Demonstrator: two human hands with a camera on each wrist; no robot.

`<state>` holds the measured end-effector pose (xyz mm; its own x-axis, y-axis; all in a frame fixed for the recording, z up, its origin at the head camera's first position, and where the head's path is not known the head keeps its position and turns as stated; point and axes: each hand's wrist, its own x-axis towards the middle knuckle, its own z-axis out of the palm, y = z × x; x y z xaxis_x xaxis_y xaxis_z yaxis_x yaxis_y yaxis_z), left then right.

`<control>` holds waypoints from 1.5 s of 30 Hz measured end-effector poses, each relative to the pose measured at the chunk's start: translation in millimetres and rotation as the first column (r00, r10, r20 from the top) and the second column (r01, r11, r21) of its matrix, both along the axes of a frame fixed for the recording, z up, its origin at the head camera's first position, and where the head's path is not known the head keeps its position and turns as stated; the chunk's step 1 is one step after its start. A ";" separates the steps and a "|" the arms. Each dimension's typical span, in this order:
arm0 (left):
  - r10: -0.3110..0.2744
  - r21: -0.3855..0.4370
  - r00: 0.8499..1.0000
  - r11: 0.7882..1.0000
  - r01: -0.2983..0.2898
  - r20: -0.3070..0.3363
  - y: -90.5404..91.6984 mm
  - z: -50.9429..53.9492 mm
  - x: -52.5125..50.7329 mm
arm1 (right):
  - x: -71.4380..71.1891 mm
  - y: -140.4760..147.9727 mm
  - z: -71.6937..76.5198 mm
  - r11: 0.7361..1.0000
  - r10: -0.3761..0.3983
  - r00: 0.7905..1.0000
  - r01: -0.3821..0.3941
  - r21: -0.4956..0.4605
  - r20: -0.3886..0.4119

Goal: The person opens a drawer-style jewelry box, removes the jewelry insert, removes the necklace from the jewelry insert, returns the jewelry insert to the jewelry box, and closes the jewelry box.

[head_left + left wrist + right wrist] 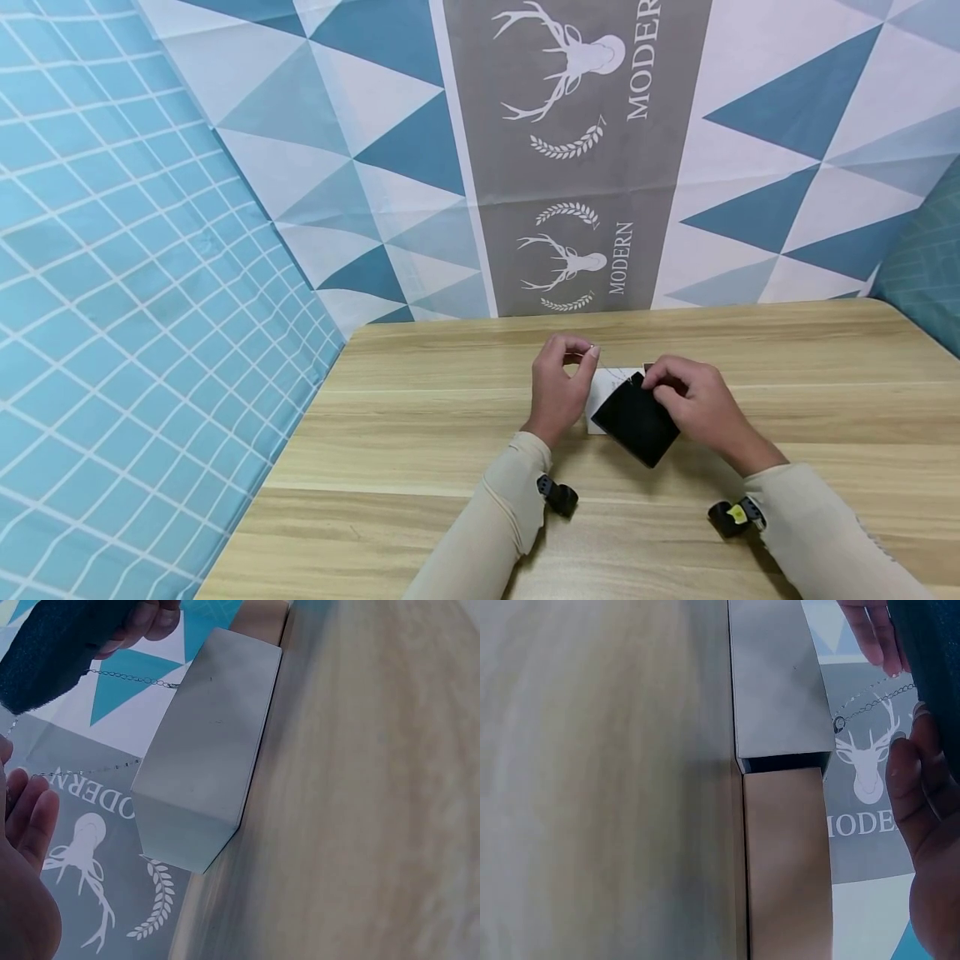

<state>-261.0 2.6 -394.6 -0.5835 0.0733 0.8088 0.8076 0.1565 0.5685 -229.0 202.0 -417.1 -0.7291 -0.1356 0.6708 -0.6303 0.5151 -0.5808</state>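
A black square pad (pixel 636 419) hangs tilted over the table, its upper corner pinched by my right hand (pixel 701 404). My left hand (pixel 558 387) pinches one end of a thin silver chain (pixel 133 678) that runs across to the pad. In the right wrist view the chain (pixel 877 701) has a small round clasp at one end, beside the box. Under the pad lies a white box (pixel 602 398), partly covered by it; the right wrist view shows the white sleeve (pixel 780 682) with a brown inner part (pixel 789 862) at its end.
The wooden table (pixel 405 433) stretches around both arms. Behind it hangs a patterned cloth (pixel 397 167) with triangles and deer heads, and a blue checked cloth (pixel 135 292) is at the left. Each wrist wears a small black camera.
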 end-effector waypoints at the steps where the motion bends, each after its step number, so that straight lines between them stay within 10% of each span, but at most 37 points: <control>1: -0.003 0.002 1.000 1.000 0.003 0.001 0.1 -0.2 -0.3 | 0.1 -0.2 0.1 1.000 0.004 1.000 -0.004 -0.002 0.003; 14: -0.002 -0.023 1.000 1.000 0.002 0.004 -0.5 1.1 1.0 | 1.2 -1.0 1.9 0.995 0.101 0.993 -0.102 0.008 0.065; 24: 0.003 -0.026 0.999 1.000 -0.002 0.047 3.4 -27.6 -25.6 | 0.6 -1.3 1.7 0.976 0.217 0.972 -0.216 -0.026 0.085; 33: 0.019 -0.026 0.993 1.000 -0.016 0.117 2.0 -30.7 -27.0 | 0.4 -0.1 0.0 0.969 0.246 0.965 -0.243 -0.042 0.088; 39: -0.038 0.057 0.971 0.998 0.025 0.235 2.7 -21.8 -18.3 | 0.7 1.0 0.9 0.980 0.197 0.972 -0.193 -0.041 0.130; 45: -0.251 0.212 0.911 0.959 0.188 0.326 1.4 -6.4 -3.7 | 1.1 2.9 0.9 0.988 0.145 0.979 -0.138 -0.063 0.144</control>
